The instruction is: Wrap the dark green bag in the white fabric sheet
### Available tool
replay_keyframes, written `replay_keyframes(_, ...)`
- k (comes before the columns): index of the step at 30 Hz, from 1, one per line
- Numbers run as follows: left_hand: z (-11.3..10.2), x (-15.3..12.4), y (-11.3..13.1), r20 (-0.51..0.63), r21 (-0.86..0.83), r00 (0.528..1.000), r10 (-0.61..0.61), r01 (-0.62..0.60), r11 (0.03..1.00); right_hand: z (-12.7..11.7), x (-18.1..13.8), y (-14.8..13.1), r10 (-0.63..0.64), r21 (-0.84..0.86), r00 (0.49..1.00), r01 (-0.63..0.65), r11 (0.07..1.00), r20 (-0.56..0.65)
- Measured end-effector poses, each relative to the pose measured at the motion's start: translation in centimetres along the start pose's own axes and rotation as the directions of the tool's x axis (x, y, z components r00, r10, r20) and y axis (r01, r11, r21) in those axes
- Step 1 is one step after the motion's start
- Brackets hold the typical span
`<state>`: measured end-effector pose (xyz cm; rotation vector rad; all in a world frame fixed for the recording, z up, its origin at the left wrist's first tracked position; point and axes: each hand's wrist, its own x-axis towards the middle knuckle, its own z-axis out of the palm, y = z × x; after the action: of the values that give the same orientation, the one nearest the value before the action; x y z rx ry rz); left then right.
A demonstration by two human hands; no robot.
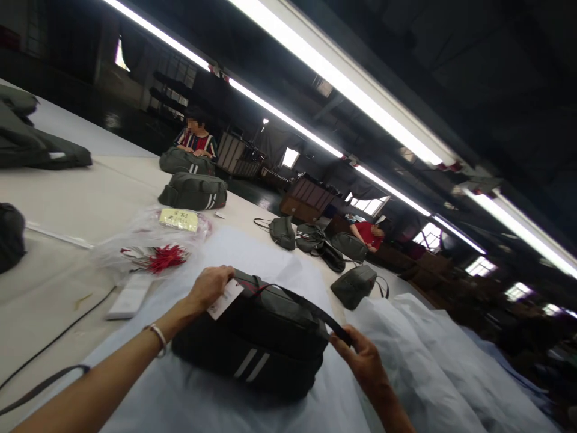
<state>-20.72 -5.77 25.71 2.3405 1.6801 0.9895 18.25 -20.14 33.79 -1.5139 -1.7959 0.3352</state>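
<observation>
The left hand pinches a white card tag at the near top corner of a dark bag, fingers closed on the card so that it stands clear of the fabric and its face can be seen. The right hand is closed on the black strap at the opposite end, pulling it taut across the top, which seems to steady the bag between the two hands. The bag lies flat on a white sheet spread over the long table, directly in front of the person. It is dark olive or grey, soft-sided and boxy, with two pale diagonal stripes on its near side and a thin red cord by the tag. Just beyond the left hand lies a clear plastic bag holding red tags, with a yellow label on top. Further off, similar bags rest on the table, where two other people sit at work.
</observation>
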Motion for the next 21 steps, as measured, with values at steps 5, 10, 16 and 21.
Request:
replay_keyframes(5,-1.1,-0.3,-0.3,-0.147,-0.071,0.989,-0.021,0.010,0.997,-0.8,2.0,0.2,0.110,0.297,0.993,-0.116,0.948,0.037)
replay_keyframes(10,-0.4,-2.3,7.9,-0.110,-0.308,0.852,0.512,-0.519,0.798,-0.3,6.0,-1.0,0.155,0.527,0.987,-0.109,0.843,-0.044)
replay_keyframes(16,4.2,-3.0,12.7,0.261,-0.146,0.861,0.436,-0.411,0.900,1.8,12.5,-1.2,0.221,0.599,0.970,-0.117,0.792,-0.102)
replay_keyframes(21,10.3,-7.8,9.7,0.087,-0.037,0.753,0.652,-0.652,0.757,5.3,17.1,1.7,0.270,0.457,0.951,-0.175,0.872,-0.152)
